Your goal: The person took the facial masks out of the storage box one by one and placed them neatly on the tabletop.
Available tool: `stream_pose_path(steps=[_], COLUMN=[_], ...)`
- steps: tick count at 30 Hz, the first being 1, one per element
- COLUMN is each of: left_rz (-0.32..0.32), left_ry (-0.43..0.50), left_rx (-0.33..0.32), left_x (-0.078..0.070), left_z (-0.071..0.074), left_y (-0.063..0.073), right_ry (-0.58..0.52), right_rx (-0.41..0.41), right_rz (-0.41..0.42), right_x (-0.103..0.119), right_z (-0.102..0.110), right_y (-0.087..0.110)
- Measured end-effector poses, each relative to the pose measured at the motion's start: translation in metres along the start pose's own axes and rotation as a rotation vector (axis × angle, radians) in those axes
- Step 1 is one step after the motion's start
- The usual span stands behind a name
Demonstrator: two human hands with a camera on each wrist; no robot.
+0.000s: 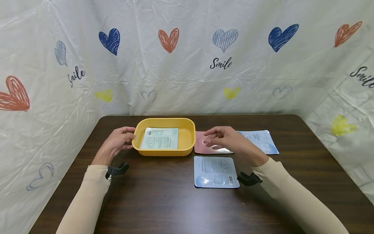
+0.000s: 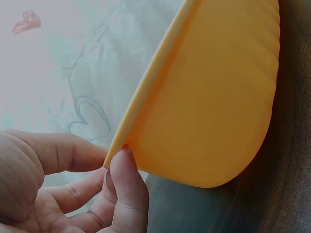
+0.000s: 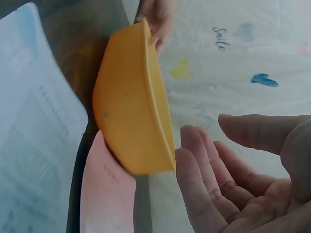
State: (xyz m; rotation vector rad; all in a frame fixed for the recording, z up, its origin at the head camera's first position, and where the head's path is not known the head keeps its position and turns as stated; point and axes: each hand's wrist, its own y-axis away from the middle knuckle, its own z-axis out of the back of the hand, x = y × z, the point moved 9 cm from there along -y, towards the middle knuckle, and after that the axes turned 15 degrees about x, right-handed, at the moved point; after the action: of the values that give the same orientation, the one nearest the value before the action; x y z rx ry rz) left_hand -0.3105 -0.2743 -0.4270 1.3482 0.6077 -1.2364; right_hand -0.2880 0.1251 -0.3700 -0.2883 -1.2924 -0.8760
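A yellow plastic basin (image 1: 186,135) stands at the far middle-left of the table, with a pale green, printed flat packet (image 1: 160,139) lying inside. My left hand (image 1: 118,140) is at its left end, thumb and a finger pinching the rim (image 2: 131,114) in the left wrist view. To the right of the basin, my right hand (image 1: 224,139) hovers over a pink packet (image 1: 200,143) and partly hides it. In the right wrist view the fingers (image 3: 192,182) are loosely bent and apart from the thumb, with nothing between them.
Nearer the front lies a light blue packet (image 1: 216,172) with printed text and a barcode. Another blue-white packet (image 1: 263,141) lies beyond my right wrist, partly covered by it. Behind the dark wooden table (image 1: 163,201) hangs a white sheet (image 1: 187,74) with hearts.
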Motion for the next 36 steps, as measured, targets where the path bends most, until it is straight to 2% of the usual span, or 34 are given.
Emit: stream_pose_path(steps=[4,13,27,36], left_rz=[-0.014,-0.023,-0.012,-0.003], left_ry=[0.013,0.026,0.028,0.029], left_rx=[0.015,0.021,0.005,0.001], left_x=[0.0,0.0,0.003,0.003], left_z=[0.0,-0.001,0.001,0.001], left_y=[-0.001,0.0,0.0,-0.001], right_ry=[-0.009,-0.142,-0.172,-0.169], right_rx=[-0.007,0.053,0.062,0.038], right_rz=[0.003,0.067,0.072,0.042], right_x=[0.007,0.021,0.035,0.031], right_z=[-0.002,-0.02,-0.035,-0.039], right_y=[-0.013,-0.05,-0.091,-0.111])
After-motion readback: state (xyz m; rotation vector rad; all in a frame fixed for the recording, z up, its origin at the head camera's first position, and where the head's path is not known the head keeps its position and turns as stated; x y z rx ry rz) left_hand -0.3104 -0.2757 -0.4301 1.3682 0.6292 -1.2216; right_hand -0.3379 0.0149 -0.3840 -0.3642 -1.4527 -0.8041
